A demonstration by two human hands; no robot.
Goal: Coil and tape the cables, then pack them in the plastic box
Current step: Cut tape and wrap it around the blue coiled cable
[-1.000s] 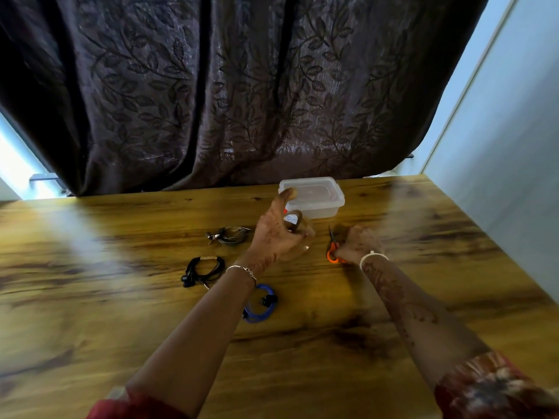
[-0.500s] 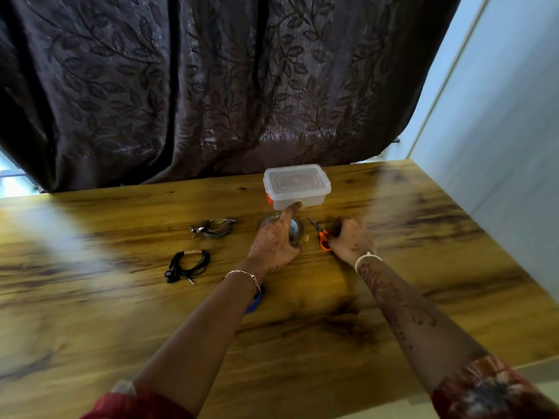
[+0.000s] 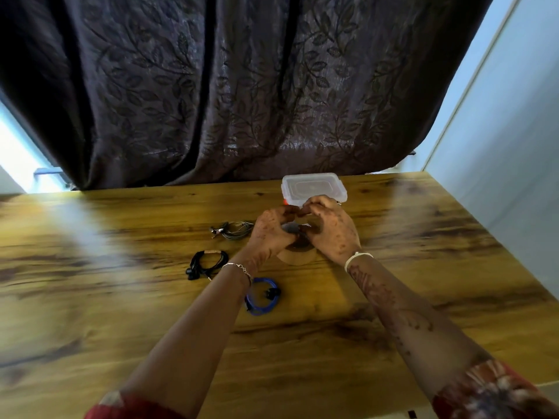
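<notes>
both hands have just met over the tape roll [image 3: 298, 256]: left hand [image 3: 272, 234] and right hand [image 3: 331, 232] pinch at its top, likely freeing tape. three coiled cables [image 3: 233, 230] lie at nine o'clock; the lidded plastic box [image 3: 314, 189] waits at twelve on the bench [image 3: 121, 297].

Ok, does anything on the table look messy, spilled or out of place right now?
Nothing stands out. The grey cable, black cable and blue cable each lie coiled on the wooden table. The plastic box sits upright with its lid on. Both hands, left and right, work the tape roll.
</notes>
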